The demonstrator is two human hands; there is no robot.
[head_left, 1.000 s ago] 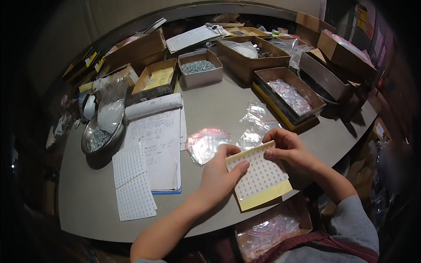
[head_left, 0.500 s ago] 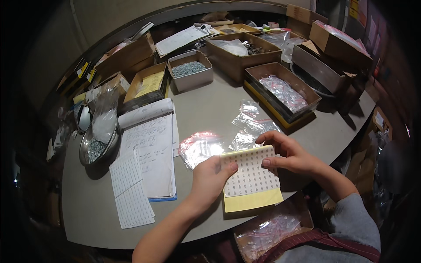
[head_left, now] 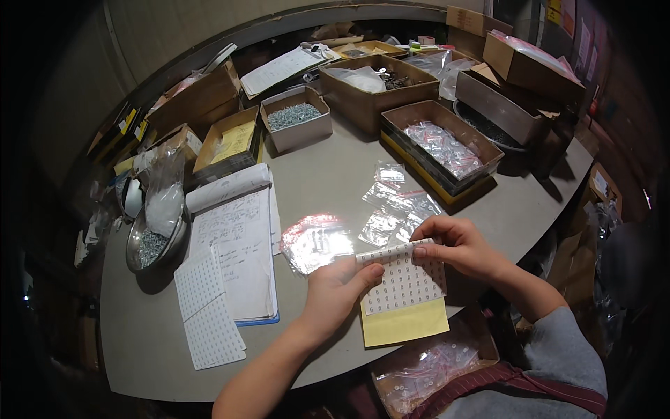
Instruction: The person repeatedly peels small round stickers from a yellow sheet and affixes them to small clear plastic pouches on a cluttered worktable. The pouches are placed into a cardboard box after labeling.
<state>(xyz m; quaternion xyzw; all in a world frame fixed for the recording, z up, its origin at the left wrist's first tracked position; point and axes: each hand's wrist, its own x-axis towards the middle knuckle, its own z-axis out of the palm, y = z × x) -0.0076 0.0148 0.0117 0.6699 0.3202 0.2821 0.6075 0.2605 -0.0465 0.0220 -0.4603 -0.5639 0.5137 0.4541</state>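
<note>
A white sheet of small printed labels (head_left: 405, 285) with yellow backing (head_left: 405, 327) at its lower end is held near the table's front edge. My left hand (head_left: 340, 293) grips its left side, thumb on top. At the upper right edge, my right hand (head_left: 457, 248) pinches the sheet between thumb and fingers, and the top edge there bends over. Just beyond lie a pile of clear zip bags with red strips (head_left: 317, 244) and several small filled zip bags (head_left: 391, 202).
Left stand a notepad (head_left: 234, 258), more label sheets (head_left: 207, 307) and a metal bowl of screws (head_left: 153, 241). Behind are a white box of screws (head_left: 296, 117) and a carton of filled bags (head_left: 447, 146). Another box of bags (head_left: 436, 366) sits below the front edge.
My right thumb and fingers have moved up to the sheet's top edge and closed on it; the edge now bends over. My left hand keeps its hold.
</note>
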